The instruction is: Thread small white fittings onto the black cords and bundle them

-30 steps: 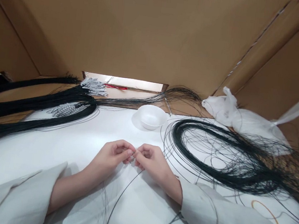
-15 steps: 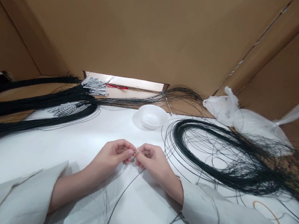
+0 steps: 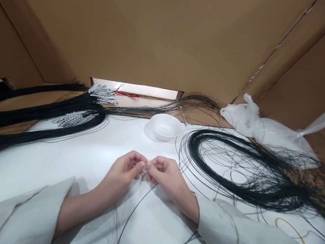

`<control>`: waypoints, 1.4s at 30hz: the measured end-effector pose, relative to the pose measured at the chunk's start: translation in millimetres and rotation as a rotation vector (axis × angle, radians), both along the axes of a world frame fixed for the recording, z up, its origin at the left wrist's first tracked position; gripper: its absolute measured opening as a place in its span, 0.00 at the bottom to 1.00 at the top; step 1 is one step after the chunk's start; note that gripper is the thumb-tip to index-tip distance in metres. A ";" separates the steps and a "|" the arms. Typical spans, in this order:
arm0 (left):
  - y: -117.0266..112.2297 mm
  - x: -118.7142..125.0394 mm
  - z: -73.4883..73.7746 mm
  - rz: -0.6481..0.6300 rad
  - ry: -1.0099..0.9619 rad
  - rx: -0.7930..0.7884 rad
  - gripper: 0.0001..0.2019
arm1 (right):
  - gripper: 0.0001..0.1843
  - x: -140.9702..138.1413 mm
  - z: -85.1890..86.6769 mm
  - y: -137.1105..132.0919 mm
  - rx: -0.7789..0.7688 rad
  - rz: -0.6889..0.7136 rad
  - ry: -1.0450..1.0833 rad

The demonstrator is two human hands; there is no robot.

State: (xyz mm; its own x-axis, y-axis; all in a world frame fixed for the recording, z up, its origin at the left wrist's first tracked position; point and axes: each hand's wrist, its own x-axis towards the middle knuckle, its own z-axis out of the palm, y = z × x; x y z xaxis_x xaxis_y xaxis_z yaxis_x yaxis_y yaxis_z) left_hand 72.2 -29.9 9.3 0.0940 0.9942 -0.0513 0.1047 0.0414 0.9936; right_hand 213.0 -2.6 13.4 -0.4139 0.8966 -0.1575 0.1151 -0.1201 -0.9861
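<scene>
My left hand (image 3: 127,169) and my right hand (image 3: 166,174) meet fingertip to fingertip over the white tabletop, both closed in a pinch. A tiny, shiny piece (image 3: 146,165) shows between the fingertips, too small to name. From under my right hand a thin black cord (image 3: 134,211) runs down toward the front edge. The fingers hide how the cord and the tiny piece meet. Beyond the hands stands a white bowl (image 3: 166,128). Right of my right hand lies a big looped bundle of black cords (image 3: 248,194).
Long black cord bundles (image 3: 43,112) lie at left, with black-and-white patterned tags (image 3: 104,93) on them. A white plastic bag (image 3: 278,137) sits at the back right, and an orange band (image 3: 292,230) at the near right. Cardboard walls (image 3: 166,36) enclose the table.
My left hand has shifted very slightly up and its fingers have moved a little at the pinch. The right hand and the cord are almost unchanged.
</scene>
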 end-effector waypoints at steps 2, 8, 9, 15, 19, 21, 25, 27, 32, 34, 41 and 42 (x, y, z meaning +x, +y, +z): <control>-0.8 1.2 -0.8 0.016 0.020 0.011 0.06 | 0.05 -0.4 1.1 -0.5 -0.013 -0.006 0.015; -0.8 2.9 -0.9 0.005 0.027 0.045 0.05 | 0.05 -0.9 1.3 -1.9 -0.016 -0.014 0.040; -0.5 2.6 -1.2 -0.002 0.024 0.045 0.06 | 0.05 -0.7 1.3 -2.0 -0.008 -0.014 0.040; 2.2 -0.5 -2.3 -0.024 -0.013 0.003 0.07 | 0.04 -0.7 1.6 -0.7 0.006 -0.025 0.038; 3.0 -1.8 -0.8 -0.017 -0.026 -0.009 0.07 | 0.04 -1.4 1.7 -0.5 0.006 -0.046 0.022; 2.7 -2.3 -0.2 -0.022 -0.026 -0.017 0.07 | 0.04 -1.1 1.9 -0.7 -0.004 -0.046 0.022; 2.3 -2.4 0.6 -0.021 -0.019 -0.021 0.07 | 0.04 0.2 2.2 -0.8 -0.003 -0.039 0.021; 2.3 -2.2 0.6 -0.016 -0.019 -0.019 0.07 | 0.04 0.5 2.1 -0.9 0.004 -0.036 0.021; 2.1 -2.7 -0.2 -0.018 -0.015 -0.021 0.07 | 0.04 0.4 0.9 -0.5 0.000 -0.032 0.006; 2.0 -2.9 -0.6 -0.020 -0.010 -0.019 0.07 | 0.05 0.4 0.6 0.0 0.001 -0.027 0.013; 0.9 -1.8 0.9 -0.009 0.017 -0.009 0.07 | 0.04 0.4 2.9 -1.2 0.006 -0.041 0.022; 0.8 -1.6 1.1 -0.011 0.020 -0.006 0.07 | 0.04 0.5 3.4 -1.5 0.003 -0.041 0.018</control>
State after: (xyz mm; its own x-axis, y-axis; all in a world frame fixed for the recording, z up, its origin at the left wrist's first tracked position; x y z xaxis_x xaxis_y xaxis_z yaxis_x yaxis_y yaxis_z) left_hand 70.6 -29.1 10.4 0.1039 0.9928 -0.0596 0.1250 0.0464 0.9911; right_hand 213.5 -4.2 16.8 -0.3794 0.9133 -0.1479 0.0919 -0.1218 -0.9883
